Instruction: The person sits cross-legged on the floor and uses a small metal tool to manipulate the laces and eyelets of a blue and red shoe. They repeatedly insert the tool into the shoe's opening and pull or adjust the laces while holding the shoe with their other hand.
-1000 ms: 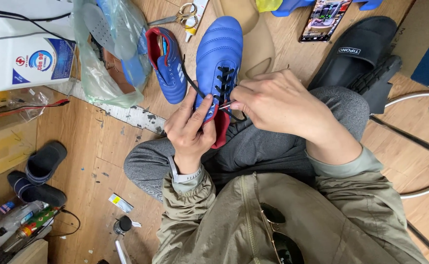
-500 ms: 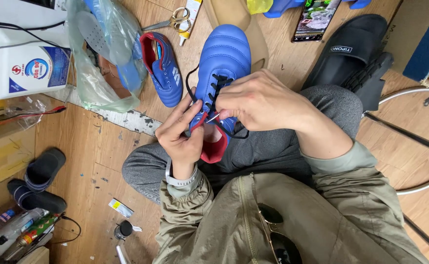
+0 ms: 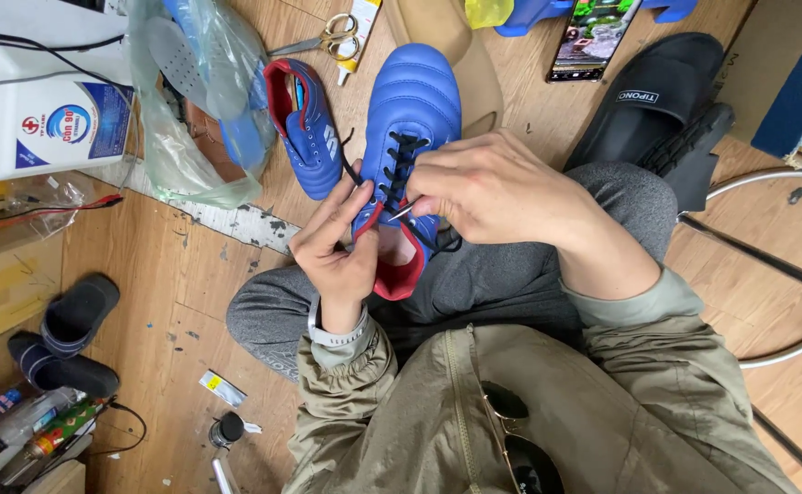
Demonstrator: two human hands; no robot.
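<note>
Blue shoe [image 3: 412, 101] rests on lap. Left hand [image 3: 337, 252] fingers closed on its red collar edge; right hand [image 3: 492, 187] fingers pinch black lace [image 3: 399, 165]. Second blue shoe [image 3: 305, 128] on floor beside.

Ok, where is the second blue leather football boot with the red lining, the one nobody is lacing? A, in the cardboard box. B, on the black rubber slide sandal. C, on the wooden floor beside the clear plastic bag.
C: the second blue boot lies on the wooden floor against the clear plastic bag, left of the boot being laced.
</note>
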